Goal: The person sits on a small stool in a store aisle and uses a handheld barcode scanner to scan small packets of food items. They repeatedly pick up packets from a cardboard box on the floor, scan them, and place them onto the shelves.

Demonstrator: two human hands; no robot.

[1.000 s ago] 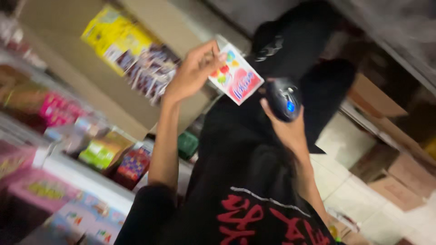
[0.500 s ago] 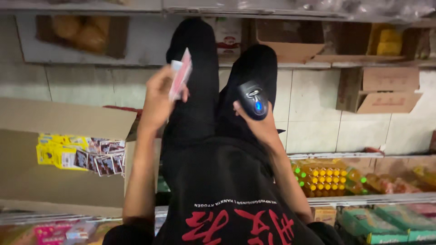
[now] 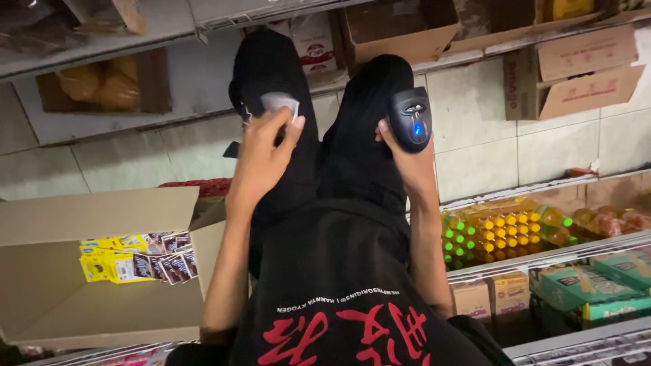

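Above the black-trousered knees, the left hand (image 3: 261,159) pinches a small packet (image 3: 280,104) (seen edge-on); the right hand (image 3: 407,146) grips a black barcode scanner (image 3: 411,118). Beside the left arm lies an open cardboard box (image 3: 81,217).

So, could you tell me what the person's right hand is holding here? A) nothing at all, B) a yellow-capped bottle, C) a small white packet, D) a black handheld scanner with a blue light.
D: the right hand grips a black handheld scanner with a blue light glowing on it, while the left hand holds a small pale packet.
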